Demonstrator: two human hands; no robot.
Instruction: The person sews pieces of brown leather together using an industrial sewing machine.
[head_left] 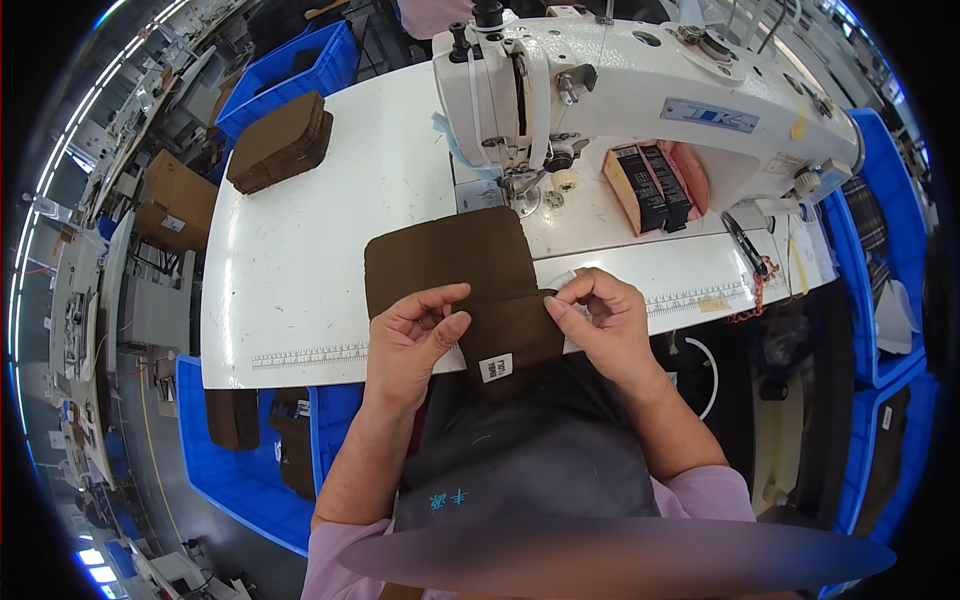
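Note:
A brown fabric piece [450, 255] lies across the front edge of the white sewing table, with its lower part hanging over my lap. A small white label [496, 368] shows on that lower part. At the cloth's right edge, my right hand [605, 325] pinches a folded corner between thumb and fingertips. My left hand [412, 335] is over the left side of the cloth, thumb and index finger apart, gripping nothing visible. The needle area of a white sewing machine [520, 185] stands just beyond the cloth's far edge.
A stack of brown fabric pieces [280, 145] sits at the table's far left. Under the machine arm is a pink box [622, 185] with black labels; thread snips [742, 240] lie at right. Blue bins [215, 490] flank the table, some holding brown pieces.

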